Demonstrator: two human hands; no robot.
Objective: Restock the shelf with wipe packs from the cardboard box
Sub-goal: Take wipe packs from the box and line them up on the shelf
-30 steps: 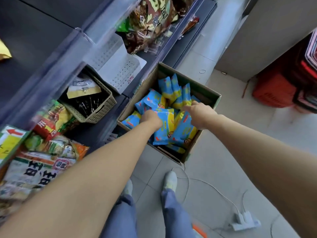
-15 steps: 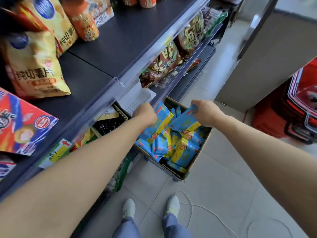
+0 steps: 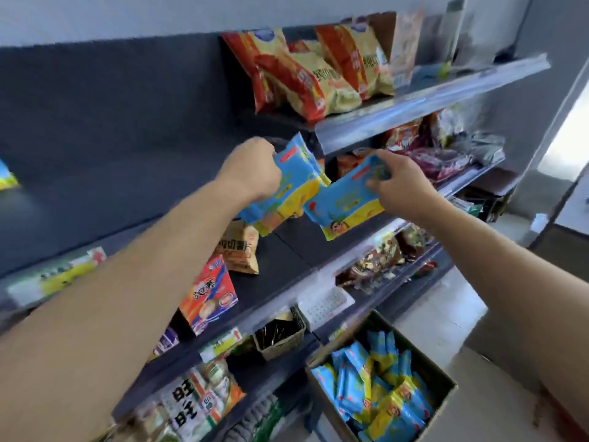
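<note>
Nearest, at 5 o'clock, the cardboard box [image 3: 444,374] is far from empty, blue-yellow wipe packs [image 3: 376,390] filling it, so most of the restock looks left. Mid-frame, left hand [image 3: 253,172] is clamped on a couple of packs [image 3: 291,183] and right hand [image 3: 403,186] pinches one pack [image 3: 342,204], both over the dark shelf [image 3: 287,247], none set down. Motion blur hides label text; whether the blue-yellow scrap [image 3: 7,178] at 9 o'clock is a wipe pack, can't tell.

Two hands, left [image 3: 251,170], right [image 3: 403,186], one cardboard box [image 3: 443,374]
</note>
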